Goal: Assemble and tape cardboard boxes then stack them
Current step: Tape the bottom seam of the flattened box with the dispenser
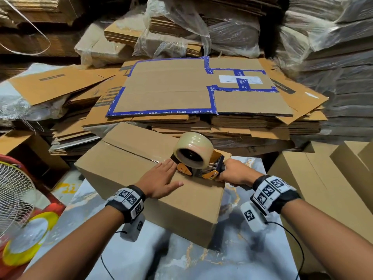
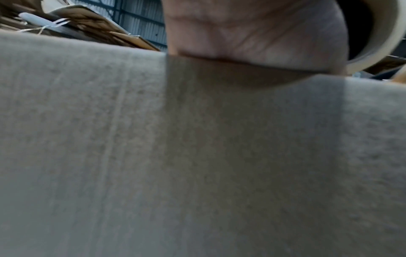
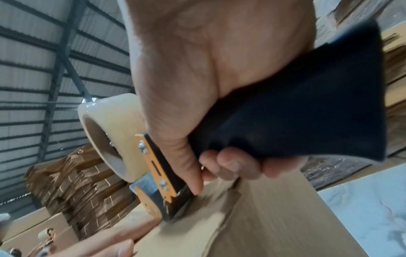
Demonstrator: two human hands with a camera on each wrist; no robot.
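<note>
A closed brown cardboard box (image 1: 129,172) lies on the marble-patterned table (image 1: 201,259) with clear tape along its top seam. My left hand (image 1: 161,176) presses flat on the box top with straight fingers, just left of the tape dispenser (image 1: 198,158). My right hand (image 1: 234,171) grips the dispenser's black handle (image 3: 307,111); its orange frame and clear tape roll (image 3: 110,132) rest on the near right end of the box (image 3: 252,226). In the left wrist view my palm (image 2: 252,31) lies over the box edge, and the box side (image 2: 153,156) fills the picture.
A high pile of flattened cartons (image 1: 201,93), one edged in blue tape, lies just behind the box. Assembled boxes (image 1: 323,178) stand at the right. A fan (image 1: 14,197) and a yellow-rimmed tape roll (image 1: 30,239) sit at the left. Plastic-wrapped cardboard bundles (image 1: 181,27) fill the back.
</note>
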